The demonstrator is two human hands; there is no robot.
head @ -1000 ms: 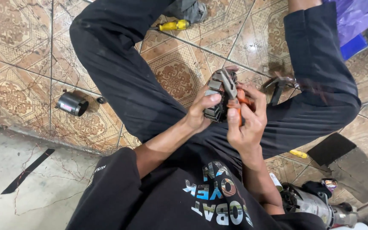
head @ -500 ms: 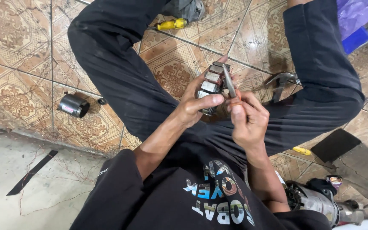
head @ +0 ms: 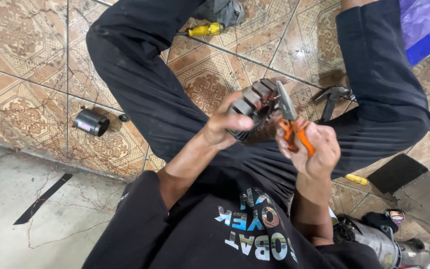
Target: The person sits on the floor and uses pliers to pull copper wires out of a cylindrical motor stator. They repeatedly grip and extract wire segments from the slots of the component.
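The motor stator sits left of the pliers, above the lap; a hammer lies on the floor to the right.

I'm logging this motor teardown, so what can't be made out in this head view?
- Plier tips: buried in the stator windings.
- Left hand palm: hidden behind the stator.
- Motor housing: cut off at the bottom edge.
- Hammer: handle partly hidden by the leg.
- Small yellow item: too small to identify.

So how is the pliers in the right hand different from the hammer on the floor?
The pliers have orange grips and are held in the right hand, jaws at the motor stator; the hammer looks all dark grey metal and lies untouched on the tiled floor. Both are hand tools.
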